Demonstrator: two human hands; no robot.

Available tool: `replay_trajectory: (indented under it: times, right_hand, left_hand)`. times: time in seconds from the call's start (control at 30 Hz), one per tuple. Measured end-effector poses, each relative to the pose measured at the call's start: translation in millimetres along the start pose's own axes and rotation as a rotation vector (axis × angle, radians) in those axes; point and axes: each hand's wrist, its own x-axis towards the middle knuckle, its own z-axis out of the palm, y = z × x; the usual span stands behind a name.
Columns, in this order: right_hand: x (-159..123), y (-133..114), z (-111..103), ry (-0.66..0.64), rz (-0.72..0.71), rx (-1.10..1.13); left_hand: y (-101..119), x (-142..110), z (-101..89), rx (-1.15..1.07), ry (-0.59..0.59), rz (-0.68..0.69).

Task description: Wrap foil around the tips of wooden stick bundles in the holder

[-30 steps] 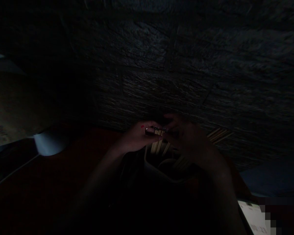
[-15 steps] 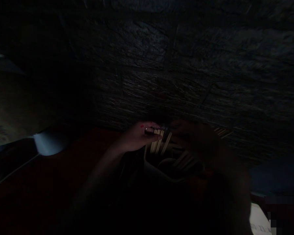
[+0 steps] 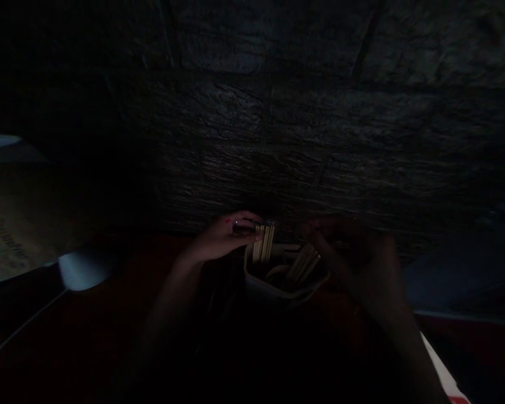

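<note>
The scene is very dark. My left hand (image 3: 225, 235), with a ring on one finger, closes round the upper ends of a bundle of chopsticks (image 3: 264, 244). Their lower ends reach into an open, angular holder (image 3: 273, 290). More chopsticks (image 3: 303, 262) lean to the right inside the holder, beside a curved, spoon-like shape (image 3: 276, 272). My right hand (image 3: 357, 247) is at the holder's right side, close to the leaning chopsticks. Its fingers look pinched together; shadow hides what they may hold.
A rough stone-block wall (image 3: 231, 106) rises right behind the holder. On the left stand a printed brown paper surface (image 3: 12, 219) and a pale rounded object (image 3: 84, 269). The tabletop (image 3: 151, 258) looks dark red. A white edge (image 3: 441, 365) shows at lower right.
My right hand has drawn away from my left. The slanted chopsticks between the hands now stand with the left bundle, and those sticking out beyond my right hand no longer show. The view has shifted.
</note>
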Motion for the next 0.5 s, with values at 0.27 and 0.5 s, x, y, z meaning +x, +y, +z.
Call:
replay_trajectory:
  times: [0.27, 0.5]
  right_hand:
    - [-95.0, 27.1, -29.1, -0.221, 0.174, -0.1]
    - [-131.0, 57.1, -11.3, -0.233, 0.355, 0.014]
  left_hand:
    - [19.9, -18.5, -12.0, -0.158, 0.428, 0.158]
    - [-17.4, -32.9, 24.1, -0.092, 0.752, 0.241]
